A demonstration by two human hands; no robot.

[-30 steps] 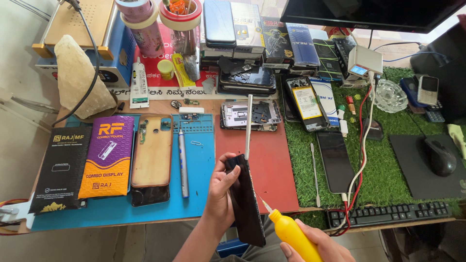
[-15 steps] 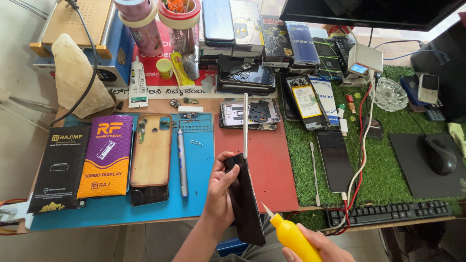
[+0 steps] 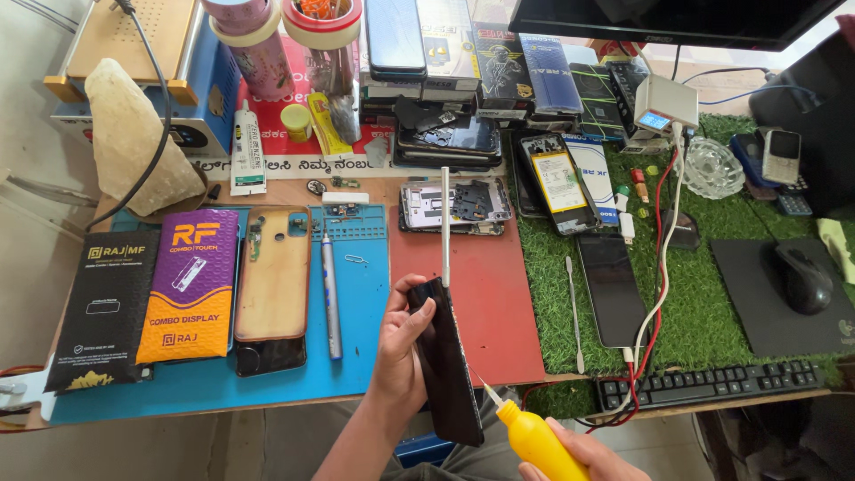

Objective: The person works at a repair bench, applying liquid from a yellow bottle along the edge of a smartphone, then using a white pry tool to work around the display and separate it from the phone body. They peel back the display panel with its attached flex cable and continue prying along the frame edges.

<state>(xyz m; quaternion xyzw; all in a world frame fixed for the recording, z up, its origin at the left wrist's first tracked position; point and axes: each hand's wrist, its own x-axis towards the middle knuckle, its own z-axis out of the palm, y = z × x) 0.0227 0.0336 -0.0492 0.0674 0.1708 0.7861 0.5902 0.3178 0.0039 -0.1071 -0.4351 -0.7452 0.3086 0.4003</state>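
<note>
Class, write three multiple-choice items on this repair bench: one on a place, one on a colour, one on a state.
1. Where does the computer mouse lie?
A. on the black pad at the right
B. on the blue mat
C. on the keyboard

2. What colour is the squeeze bottle?
A. green
B. yellow
C. white

3. How is the dark phone held?
A. flat on the mat
B. raised on edge in the left hand
C. inside a box

Answers: 1 A, the mouse sits on the black pad; 2 B, the bottle in the right hand is yellow; 3 B, the fingers wrap its edge above the bench.
</note>
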